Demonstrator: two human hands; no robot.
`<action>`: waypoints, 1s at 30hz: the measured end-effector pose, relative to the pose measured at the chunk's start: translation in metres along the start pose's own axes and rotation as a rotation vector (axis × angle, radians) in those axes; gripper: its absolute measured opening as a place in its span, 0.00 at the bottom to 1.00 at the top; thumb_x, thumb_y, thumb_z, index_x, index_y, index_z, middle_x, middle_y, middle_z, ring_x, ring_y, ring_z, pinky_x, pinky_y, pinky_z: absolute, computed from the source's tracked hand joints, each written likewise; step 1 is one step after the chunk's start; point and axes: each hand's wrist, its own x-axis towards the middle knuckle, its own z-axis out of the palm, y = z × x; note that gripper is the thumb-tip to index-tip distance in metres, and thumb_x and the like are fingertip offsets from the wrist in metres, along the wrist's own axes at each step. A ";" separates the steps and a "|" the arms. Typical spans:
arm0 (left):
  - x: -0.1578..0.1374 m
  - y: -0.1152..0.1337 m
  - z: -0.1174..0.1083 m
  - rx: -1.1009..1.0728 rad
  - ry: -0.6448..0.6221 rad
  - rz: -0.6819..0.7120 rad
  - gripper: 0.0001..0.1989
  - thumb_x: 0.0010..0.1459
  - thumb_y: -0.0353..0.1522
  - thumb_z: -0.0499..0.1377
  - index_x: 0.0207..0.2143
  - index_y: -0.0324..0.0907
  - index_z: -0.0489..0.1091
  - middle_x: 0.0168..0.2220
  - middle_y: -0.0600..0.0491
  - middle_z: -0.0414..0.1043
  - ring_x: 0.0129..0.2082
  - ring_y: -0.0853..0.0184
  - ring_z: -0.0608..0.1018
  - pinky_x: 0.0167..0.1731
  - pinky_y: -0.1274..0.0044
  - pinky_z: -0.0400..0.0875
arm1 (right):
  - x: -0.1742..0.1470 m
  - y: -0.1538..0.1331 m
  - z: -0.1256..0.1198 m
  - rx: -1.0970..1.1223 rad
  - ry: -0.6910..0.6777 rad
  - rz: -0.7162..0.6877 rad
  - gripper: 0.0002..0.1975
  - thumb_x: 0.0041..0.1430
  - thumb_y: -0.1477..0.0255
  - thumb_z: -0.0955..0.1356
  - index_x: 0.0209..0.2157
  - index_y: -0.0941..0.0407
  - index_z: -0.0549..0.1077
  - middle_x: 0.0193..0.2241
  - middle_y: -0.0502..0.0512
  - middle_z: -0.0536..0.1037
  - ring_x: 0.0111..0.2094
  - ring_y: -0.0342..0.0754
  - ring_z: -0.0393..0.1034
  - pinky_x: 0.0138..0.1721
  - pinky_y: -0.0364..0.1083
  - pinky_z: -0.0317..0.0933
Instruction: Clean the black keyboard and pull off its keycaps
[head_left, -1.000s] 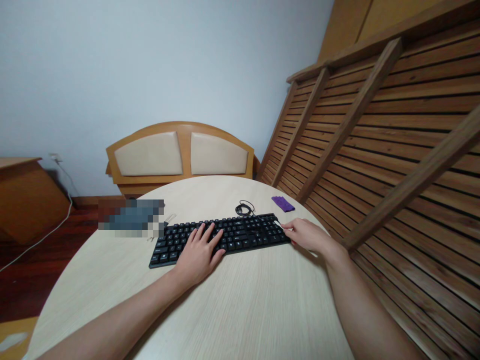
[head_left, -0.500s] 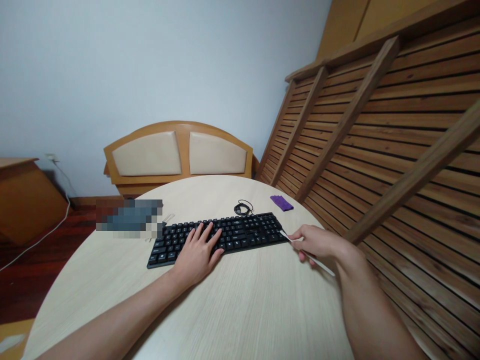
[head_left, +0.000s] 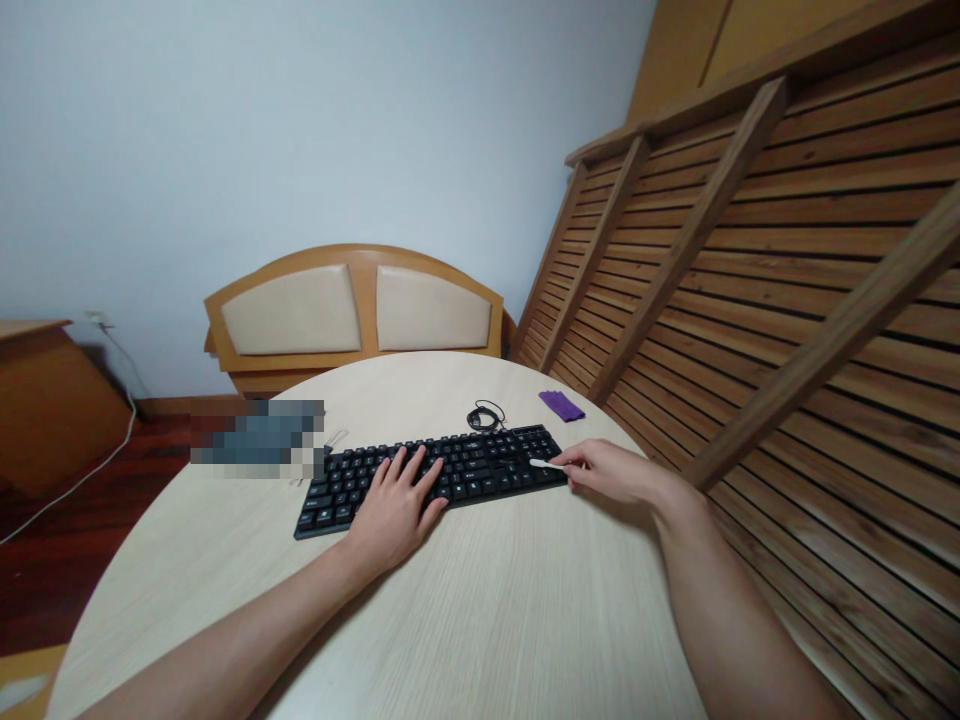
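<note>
A black keyboard (head_left: 480, 470) lies across the round table, slightly aslant. My left hand (head_left: 397, 515) rests palm down on its left half, fingers spread over the keys and the thumb along the front edge. By the number keys at the right end, my right hand (head_left: 596, 470) is closed round a slim white stick that looks like a toothbrush (head_left: 546, 464). The pale head points left over the keys; I cannot make out whether it touches them. Most of the handle is hidden in the hand. Behind the keyboard lies its coiled black cable (head_left: 486, 416).
A folded purple cloth (head_left: 562, 405) lies at the back right of the pale table (head_left: 480, 620). At the table's left is a blurred-out dark object (head_left: 259, 435). A wooden headboard (head_left: 367, 258) stands behind, and a slatted wooden frame (head_left: 712, 300) leans on the right.
My right hand has turned and shifted slightly left, carrying the toothbrush head from the keyboard's right edge onto the number-key area. My left hand stays in place on the keyboard.
</note>
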 end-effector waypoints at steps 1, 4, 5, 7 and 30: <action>0.000 0.000 0.000 -0.002 0.001 0.000 0.27 0.66 0.44 0.51 0.64 0.46 0.59 0.66 0.43 0.56 0.65 0.45 0.58 0.60 0.55 0.57 | 0.002 0.003 0.001 0.011 0.008 -0.011 0.16 0.60 0.66 0.63 0.42 0.56 0.80 0.30 0.53 0.80 0.31 0.48 0.71 0.31 0.42 0.58; 0.000 -0.001 0.002 -0.012 0.012 0.004 0.27 0.66 0.44 0.51 0.65 0.47 0.59 0.66 0.44 0.56 0.65 0.46 0.58 0.60 0.54 0.57 | 0.007 0.013 0.003 0.007 0.063 -0.037 0.18 0.62 0.61 0.63 0.37 0.57 0.79 0.30 0.54 0.79 0.31 0.49 0.69 0.30 0.43 0.57; 0.000 -0.001 0.002 -0.015 0.017 0.005 0.27 0.66 0.44 0.51 0.65 0.47 0.59 0.66 0.44 0.56 0.65 0.46 0.58 0.60 0.54 0.57 | 0.008 0.016 0.003 0.002 0.073 -0.045 0.19 0.62 0.59 0.63 0.34 0.57 0.79 0.29 0.54 0.78 0.30 0.49 0.68 0.29 0.43 0.56; -0.001 -0.001 0.003 -0.019 0.021 0.006 0.27 0.66 0.44 0.51 0.65 0.47 0.59 0.66 0.44 0.56 0.66 0.46 0.57 0.60 0.54 0.56 | 0.010 0.019 0.003 0.008 0.063 -0.056 0.21 0.62 0.56 0.63 0.29 0.58 0.77 0.25 0.53 0.75 0.27 0.47 0.66 0.27 0.43 0.54; 0.000 -0.001 0.000 0.016 0.002 0.009 0.27 0.66 0.44 0.51 0.65 0.46 0.59 0.66 0.43 0.57 0.65 0.45 0.59 0.60 0.55 0.58 | 0.016 0.025 0.004 -0.028 0.122 -0.095 0.16 0.62 0.58 0.65 0.34 0.55 0.78 0.31 0.54 0.79 0.31 0.49 0.71 0.32 0.44 0.58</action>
